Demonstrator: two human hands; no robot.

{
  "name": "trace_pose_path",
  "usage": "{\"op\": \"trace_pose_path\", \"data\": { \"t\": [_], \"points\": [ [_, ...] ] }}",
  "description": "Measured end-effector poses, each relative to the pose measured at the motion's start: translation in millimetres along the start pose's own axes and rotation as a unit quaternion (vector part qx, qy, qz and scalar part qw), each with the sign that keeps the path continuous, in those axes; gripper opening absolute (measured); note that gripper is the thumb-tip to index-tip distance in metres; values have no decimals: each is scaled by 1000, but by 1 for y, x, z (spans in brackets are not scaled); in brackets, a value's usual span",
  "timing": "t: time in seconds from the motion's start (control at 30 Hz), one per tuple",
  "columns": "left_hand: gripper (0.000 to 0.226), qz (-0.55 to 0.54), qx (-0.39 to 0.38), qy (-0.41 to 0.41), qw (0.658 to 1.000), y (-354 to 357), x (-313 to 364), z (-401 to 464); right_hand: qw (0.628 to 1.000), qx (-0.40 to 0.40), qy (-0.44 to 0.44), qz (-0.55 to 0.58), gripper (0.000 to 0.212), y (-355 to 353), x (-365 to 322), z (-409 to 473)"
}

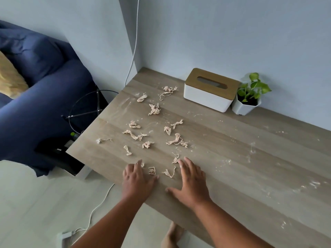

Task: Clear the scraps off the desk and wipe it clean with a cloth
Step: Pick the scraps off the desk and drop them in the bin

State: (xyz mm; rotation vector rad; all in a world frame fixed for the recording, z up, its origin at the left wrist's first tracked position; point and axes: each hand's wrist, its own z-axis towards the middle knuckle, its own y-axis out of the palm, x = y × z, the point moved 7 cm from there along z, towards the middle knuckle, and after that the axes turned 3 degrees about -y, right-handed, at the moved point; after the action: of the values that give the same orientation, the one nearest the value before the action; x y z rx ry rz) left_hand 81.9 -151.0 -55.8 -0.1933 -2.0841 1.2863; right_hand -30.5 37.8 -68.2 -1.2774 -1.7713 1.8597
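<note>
The step in hand is judged to be the gathering of the scraps, which are scattered over the left end of the desk, the nearest few lying between the two hands. The left hand is laid palm-down near the front edge, fingers spread and released, nothing grasped; the right hand is likewise flat and open, its fingertips just beside a scrap. A sound way would be for the hands to be cupped and drawn together so that the twisted pieces are raked into one heap before being lifted, starting from the far pieces near the tissue box, since light scraps may be flicked off the edge if swept fast. White dust and smears are seen across the wood, heaviest toward the right, so wiping is clearly not yet done; no cloth is in view. A potted plant stands touching the wall beside the box. Left of the desk a blue sofa with a yellow cushion is seen, and a white cable is trailed over the pale floor.
</note>
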Motion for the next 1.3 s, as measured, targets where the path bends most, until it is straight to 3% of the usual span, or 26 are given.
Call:
{"op": "trace_pose_path", "data": {
  "t": [0.13, 0.27, 0.5, 0.67, 0.87, 1.2, 1.3],
  "points": [
    [82, 15, -6, 24, 1000, 1, 1, 13, 998, 33, -32, -42, 111, -2, -4, 23],
    [44, -12, -14, 34, 999, 0, -2, 22, 992, 75, -55, -83, 97, -2, -9, 43],
    [5, 5, -38, 67, 997, -3, 2, 43, 970, 165, -142, -105, 27, -8, -14, 64],
    [10, 13, -63, 81, 995, -2, 9, 47, 961, 146, -188, -138, 36, -2, -17, 70],
    [9, -16, -63, 79, 995, -14, 15, 54, 972, 96, -170, -128, 41, -14, -26, 85],
    [32, -28, -35, 63, 997, -59, -7, 100, 996, 3, -52, 78, 37, -14, -33, 100],
    [22, -61, -5, 60, 996, -84, -17, 117, 987, 21, -34, 155, 30, -16, -42, 101]
  ]
}}
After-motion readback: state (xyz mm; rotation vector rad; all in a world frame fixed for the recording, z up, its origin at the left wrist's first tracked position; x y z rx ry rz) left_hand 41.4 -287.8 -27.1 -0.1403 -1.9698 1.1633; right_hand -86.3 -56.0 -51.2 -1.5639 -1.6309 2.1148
